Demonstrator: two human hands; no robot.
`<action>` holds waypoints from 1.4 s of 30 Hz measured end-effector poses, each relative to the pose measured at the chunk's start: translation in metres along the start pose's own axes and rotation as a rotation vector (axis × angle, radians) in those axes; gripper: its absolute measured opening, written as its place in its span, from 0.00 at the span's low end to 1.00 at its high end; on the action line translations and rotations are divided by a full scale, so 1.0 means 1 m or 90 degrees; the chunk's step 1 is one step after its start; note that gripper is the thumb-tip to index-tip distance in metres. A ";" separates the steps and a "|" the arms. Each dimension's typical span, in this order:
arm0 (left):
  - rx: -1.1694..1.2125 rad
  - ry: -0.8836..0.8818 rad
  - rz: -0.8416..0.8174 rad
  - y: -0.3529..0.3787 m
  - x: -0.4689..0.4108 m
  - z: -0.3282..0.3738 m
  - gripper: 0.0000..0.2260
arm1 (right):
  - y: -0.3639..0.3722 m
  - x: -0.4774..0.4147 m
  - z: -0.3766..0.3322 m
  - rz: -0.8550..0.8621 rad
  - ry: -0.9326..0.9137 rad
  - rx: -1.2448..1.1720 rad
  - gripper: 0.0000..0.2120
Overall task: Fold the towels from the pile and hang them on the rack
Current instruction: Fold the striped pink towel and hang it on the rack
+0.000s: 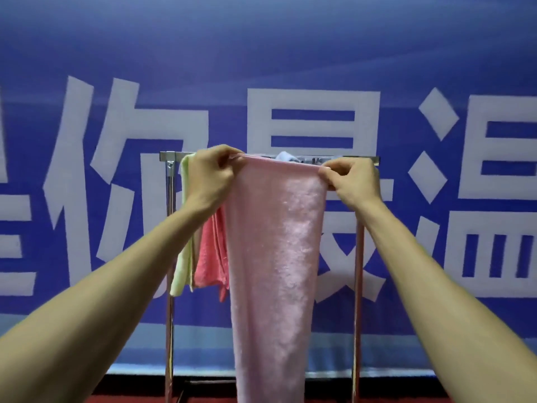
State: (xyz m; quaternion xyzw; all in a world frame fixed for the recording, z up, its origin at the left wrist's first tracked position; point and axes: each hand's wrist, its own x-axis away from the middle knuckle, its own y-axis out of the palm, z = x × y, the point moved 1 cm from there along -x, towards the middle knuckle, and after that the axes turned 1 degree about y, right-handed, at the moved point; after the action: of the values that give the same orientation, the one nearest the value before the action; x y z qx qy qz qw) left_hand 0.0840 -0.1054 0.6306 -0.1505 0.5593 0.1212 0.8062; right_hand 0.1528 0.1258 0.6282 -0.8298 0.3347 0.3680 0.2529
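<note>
While the left hand and right hand each pinched a top corner of the pale pink towel at the rack bar, the hanging step seemed under way, and draping it evenly beside the coral towel looked next.

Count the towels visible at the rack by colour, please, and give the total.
pale pink towel: 1, pinched at its top corners by the left hand and the right hand
coral towel: 1
pale green towel: 1
pale blue towel: 1, mostly hidden behind the top bar
Total: 4
</note>
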 end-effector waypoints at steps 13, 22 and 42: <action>0.008 0.057 -0.046 0.010 0.008 0.017 0.07 | 0.003 -0.004 0.001 0.079 0.025 0.052 0.06; 0.080 -0.147 -0.145 0.042 0.061 -0.034 0.07 | 0.022 0.028 0.070 -0.091 0.080 0.101 0.04; 0.232 -0.635 -0.236 0.111 0.312 -0.155 0.05 | 0.091 0.212 0.277 -0.226 0.541 -0.047 0.09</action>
State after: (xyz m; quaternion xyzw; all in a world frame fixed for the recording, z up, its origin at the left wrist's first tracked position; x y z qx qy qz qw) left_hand 0.0167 -0.0526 0.2746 -0.0291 0.0861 -0.0644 0.9938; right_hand 0.0702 0.1736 0.2809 -0.9600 0.2482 -0.0418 0.1226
